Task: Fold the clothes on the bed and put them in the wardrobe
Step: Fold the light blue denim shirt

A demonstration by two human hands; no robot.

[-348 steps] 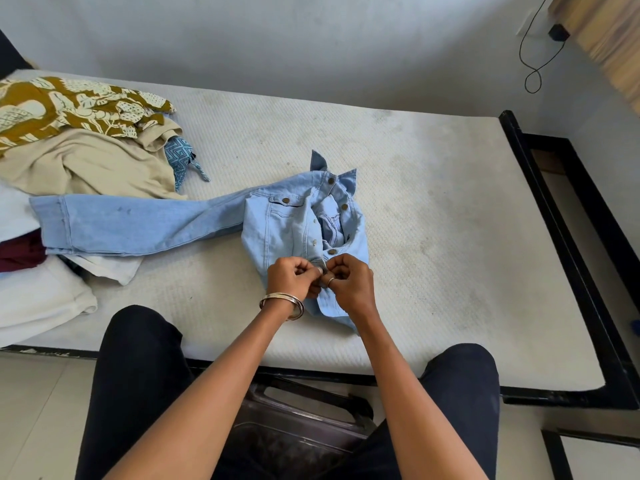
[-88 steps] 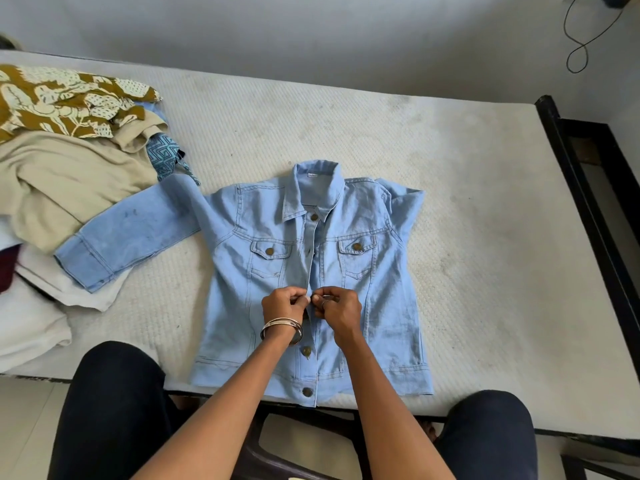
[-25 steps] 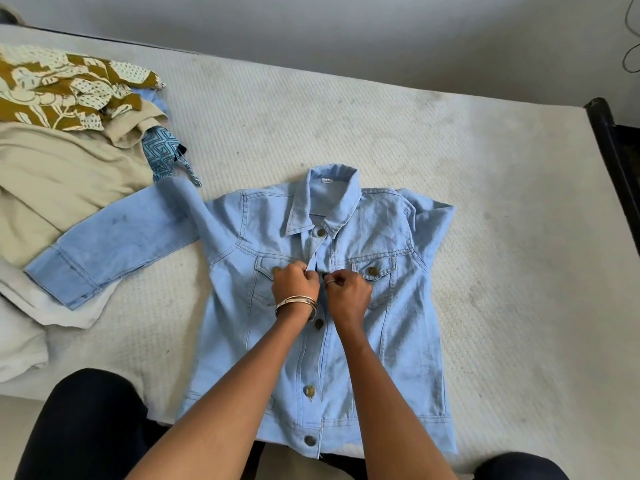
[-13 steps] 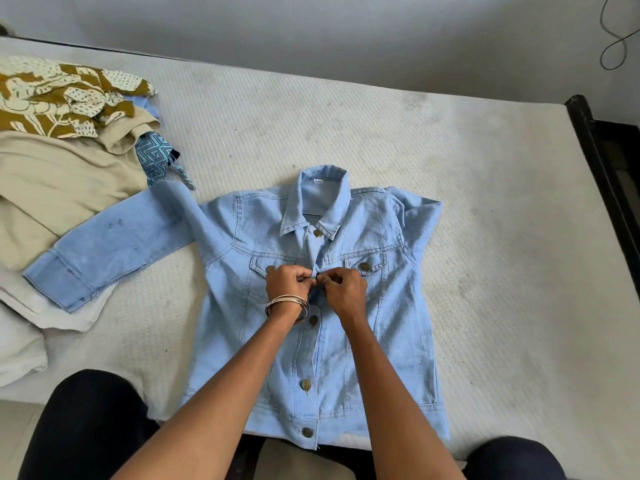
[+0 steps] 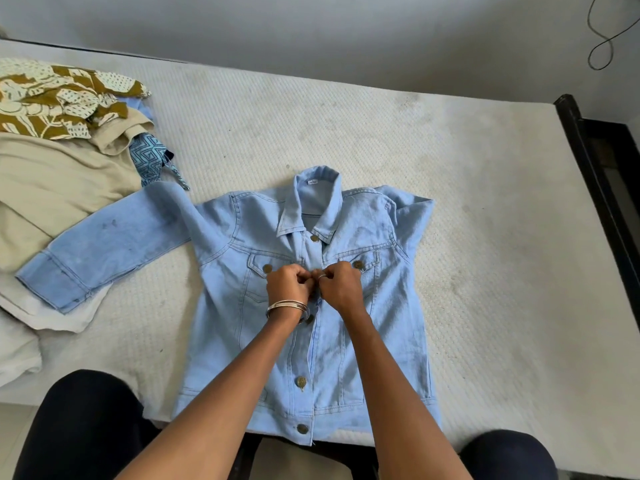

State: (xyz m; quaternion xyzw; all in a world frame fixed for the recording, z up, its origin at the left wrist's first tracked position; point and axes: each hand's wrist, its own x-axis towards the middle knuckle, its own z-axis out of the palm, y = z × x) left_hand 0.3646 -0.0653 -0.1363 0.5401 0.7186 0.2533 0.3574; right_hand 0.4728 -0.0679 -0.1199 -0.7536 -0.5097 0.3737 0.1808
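- White quilted mattress [image 5: 433, 161] fills my view, with a grey wall behind it and a black bed frame [image 5: 595, 174] at 3 o'clock
- I see the light blue denim jacket [image 5: 384, 306] lying face up in the middle of the mattress, collar toward 12 o'clock, hem at the near edge
- One sleeve [image 5: 104, 247] stretches out toward 9 o'clock and lies over the pile of clothes [image 5: 52, 174]; the other is tucked at the shoulder
- My left hand [image 5: 287, 284], bangles at the wrist, has curled fingers pinching the jacket's front placket at chest height
- My right hand [image 5: 341, 285] pinches the opposite edge, knuckles nearly touching the left
- Two lower buttons look fastened
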